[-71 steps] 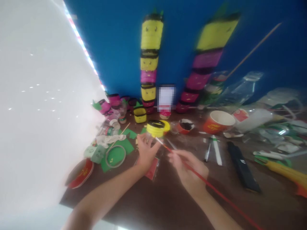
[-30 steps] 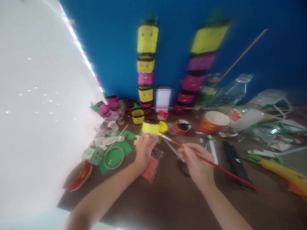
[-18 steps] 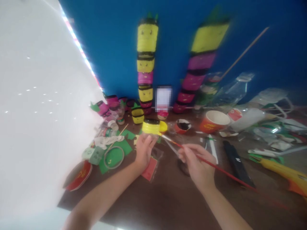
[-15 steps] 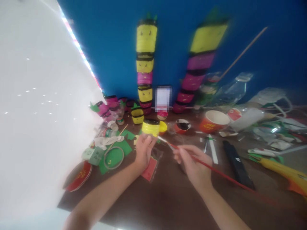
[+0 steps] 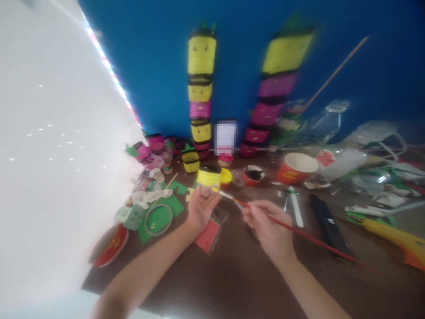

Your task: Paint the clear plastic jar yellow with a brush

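Red-handled and thin, the paintbrush (image 5: 299,235) lies in your right hand (image 5: 268,226), which sits low over the brown worktop (image 5: 232,283) with the forearm running in from the lower right. Its long axis slants from lower right up to upper left, bristle end toward the small jar (image 5: 208,179) and handle end trailing past your wrist. Your right-hand grip is pinched together on the handle near the front end. Your left hand (image 5: 200,208) reaches in from the lower left with the forearm angled upward and the fingers raised, its grip closed around the lower part of the yellow-painted, black-rimmed jar, held upright just above the worktop. The brush tip stands just beside the jar; blur prevents saying whether it touches. An orange paper cup (image 5: 297,168) sits well apart to the right.
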A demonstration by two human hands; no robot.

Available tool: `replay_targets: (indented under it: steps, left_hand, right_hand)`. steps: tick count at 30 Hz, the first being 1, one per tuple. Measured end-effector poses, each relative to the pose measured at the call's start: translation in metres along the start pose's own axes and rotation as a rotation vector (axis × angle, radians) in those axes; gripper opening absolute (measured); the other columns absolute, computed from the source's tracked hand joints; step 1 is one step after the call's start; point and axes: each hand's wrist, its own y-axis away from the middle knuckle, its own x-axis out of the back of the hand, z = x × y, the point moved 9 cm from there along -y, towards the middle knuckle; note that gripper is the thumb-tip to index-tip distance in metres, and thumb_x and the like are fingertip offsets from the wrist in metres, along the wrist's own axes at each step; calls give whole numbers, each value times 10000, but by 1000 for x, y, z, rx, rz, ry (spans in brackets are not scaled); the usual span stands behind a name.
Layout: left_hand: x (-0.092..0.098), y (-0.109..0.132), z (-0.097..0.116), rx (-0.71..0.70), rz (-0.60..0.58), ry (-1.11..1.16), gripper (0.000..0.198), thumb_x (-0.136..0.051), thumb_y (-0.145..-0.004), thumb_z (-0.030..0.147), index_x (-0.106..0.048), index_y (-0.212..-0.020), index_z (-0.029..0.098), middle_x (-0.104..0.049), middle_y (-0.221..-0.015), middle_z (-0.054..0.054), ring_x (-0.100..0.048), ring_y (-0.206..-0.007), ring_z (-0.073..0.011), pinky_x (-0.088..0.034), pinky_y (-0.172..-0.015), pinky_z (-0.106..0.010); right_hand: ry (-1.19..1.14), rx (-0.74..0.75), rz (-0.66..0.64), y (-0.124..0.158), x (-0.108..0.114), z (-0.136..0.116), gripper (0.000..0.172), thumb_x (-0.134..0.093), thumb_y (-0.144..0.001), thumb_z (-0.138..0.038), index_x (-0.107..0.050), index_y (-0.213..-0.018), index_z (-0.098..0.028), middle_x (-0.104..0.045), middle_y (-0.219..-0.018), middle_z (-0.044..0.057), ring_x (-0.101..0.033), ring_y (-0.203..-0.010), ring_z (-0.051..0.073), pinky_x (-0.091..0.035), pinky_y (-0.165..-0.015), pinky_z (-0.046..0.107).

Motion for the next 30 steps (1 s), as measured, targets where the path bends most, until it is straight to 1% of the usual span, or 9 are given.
replay_targets:
  steps: [3, 6, 11, 14, 17, 20, 24, 27, 30]
  left_hand:
    - [-4, 2, 1, -14, -56, -5, 179, -608, -766, 341, -584, -731, 168, -594, -656, 14, -622, -722, -129, -475, -829, -307]
    - [-4, 2, 0, -11, -77, -24, 194, -604, -764, 361, -594, -746, 168, -614, -700, 1, -630, -780, -146, -473, -841, -313]
    - [-2, 1, -2, 9, -54, -15, 232, -609, -756, 365, -565, -662, 157, -570, -608, 13, -623, -709, -133, -477, -826, -304]
    - [1, -1, -3, 34, -24, -30, 256, -595, -759, 376, -552, -643, 153, -591, -630, -6, -622, -687, -135, -491, -773, -293]
    - [4, -2, -3, 40, 7, -19, 225, -595, -758, 360, -565, -683, 150, -602, -653, -7, -617, -668, -128, -501, -736, -282]
    - [5, -3, -2, 39, 28, 26, 207, -588, -768, 355, -598, -775, 148, -611, -657, -4, -617, -662, -121, -509, -723, -274]
    - [4, -4, -4, 61, 13, 42, 238, -572, -782, 381, -609, -784, 146, -623, -659, -13, -623, -668, -125, -512, -724, -268]
    - [4, -2, -6, 81, -3, -5, 270, -573, -776, 403, -614, -764, 137, -623, -665, -17, -617, -657, -120, -501, -728, -259]
    - [4, -1, -8, 101, -3, -58, 284, -579, -766, 412, -628, -802, 135, -642, -698, -28, -618, -662, -125, -492, -716, -259]
  right_hand:
    - [19, -5, 12, 1, -3, 1, 181, -680, -734, -359, -637, -753, -185, -671, -616, 25, -591, -480, 111, -466, -425, 216]
    - [64, 5, 50, 1, -1, -1, 189, -680, -731, -367, -640, -743, -182, -670, -611, 26, -584, -471, 109, -465, -421, 218]
    - [119, 20, 80, 1, 1, -5, 192, -673, -729, -373, -641, -742, -184, -668, -609, 26, -585, -480, 113, -473, -430, 226]
    - [138, 20, 90, 0, 2, -5, 197, -673, -724, -378, -640, -738, -184, -666, -608, 27, -586, -485, 116, -475, -430, 227]
    - [157, 17, 117, -1, 6, -4, 194, -673, -725, -374, -647, -741, -183, -665, -609, 26, -584, -482, 112, -480, -441, 226]
    - [146, 17, 135, -3, 13, -4, 180, -678, -726, -361, -649, -739, -184, -662, -607, 21, -580, -478, 105, -477, -444, 219]
    - [68, 42, 71, -6, 16, -4, 180, -708, -692, -348, -657, -762, -189, -660, -622, 24, -603, -517, 118, -485, -462, 221]
    - [80, 67, -19, -6, 12, -3, 160, -722, -676, -319, -668, -762, -196, -671, -707, 35, -614, -573, 123, -495, -493, 224]
    - [80, 89, -68, -6, 8, -2, 122, -715, -686, -291, -675, -759, -201, -663, -746, 33, -603, -577, 115, -486, -494, 221]
